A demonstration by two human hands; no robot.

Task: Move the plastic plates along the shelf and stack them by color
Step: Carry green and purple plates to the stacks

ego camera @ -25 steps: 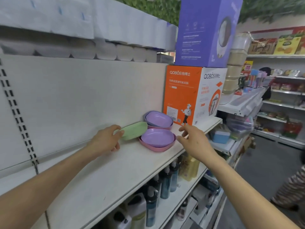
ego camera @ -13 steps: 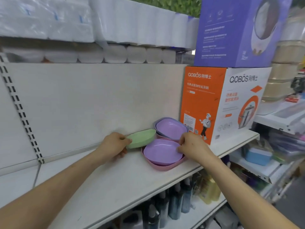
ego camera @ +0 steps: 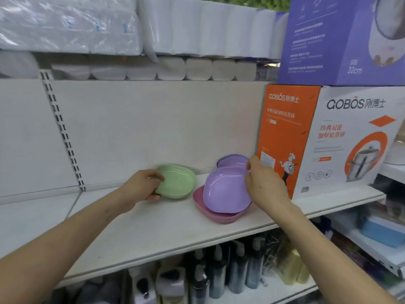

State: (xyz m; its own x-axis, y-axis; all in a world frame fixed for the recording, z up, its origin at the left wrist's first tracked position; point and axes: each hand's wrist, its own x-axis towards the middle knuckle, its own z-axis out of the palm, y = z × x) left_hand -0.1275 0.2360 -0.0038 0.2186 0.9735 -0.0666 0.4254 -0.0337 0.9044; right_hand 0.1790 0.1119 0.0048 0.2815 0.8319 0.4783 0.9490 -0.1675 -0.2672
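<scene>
My left hand grips the left rim of a green plate, which is tilted just above the white shelf. With my right hand I pinch the far right rim of a purple plate and tilt it up off the pink plate under it. Behind these, against the back wall, sits another purple plate on a stack whose lower part is hidden.
An orange and white cookware box stands right of the plates, with a purple box on top. Paper rolls fill the shelf above. Dark bottles line the shelf below. The shelf's left part is bare.
My right hand took hold of the front purple plate's rim and tilted it up from the pink one. The left hand kept holding the green plate. The view moved closer.
</scene>
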